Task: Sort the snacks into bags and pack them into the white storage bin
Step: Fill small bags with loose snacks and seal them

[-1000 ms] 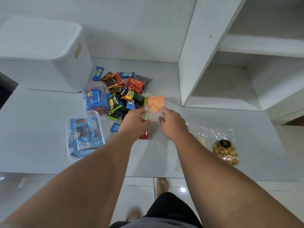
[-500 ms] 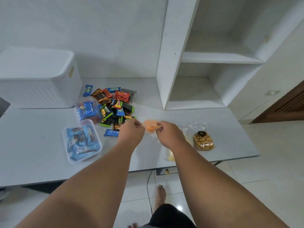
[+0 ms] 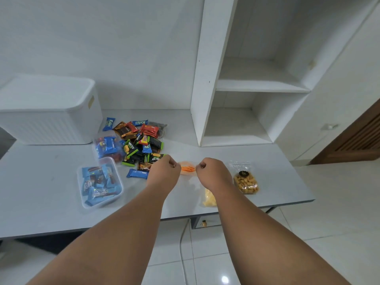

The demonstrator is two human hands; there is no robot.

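A small clear bag of orange snacks (image 3: 187,169) hangs between my hands just above the grey table (image 3: 41,202). My left hand (image 3: 164,171) pinches its left top corner, and my right hand (image 3: 213,173) pinches the right one. A pile of wrapped snacks (image 3: 141,145) lies behind my left hand. The white storage bin (image 3: 49,112), lid on, stands at the back left. A clear bag of blue wrappers (image 3: 107,146) lies next to the pile.
A clear tub of blue-wrapped bars (image 3: 98,185) sits at the left front. A bag of nuts (image 3: 245,182) and a bag of yellow snacks (image 3: 208,198) lie near the table's right front edge. White shelves (image 3: 242,85) rise at the back right.
The bag of orange snacks has come down from in front of the pile to just above the table, and my hands have drawn apart along its top. The camera has tilted up.
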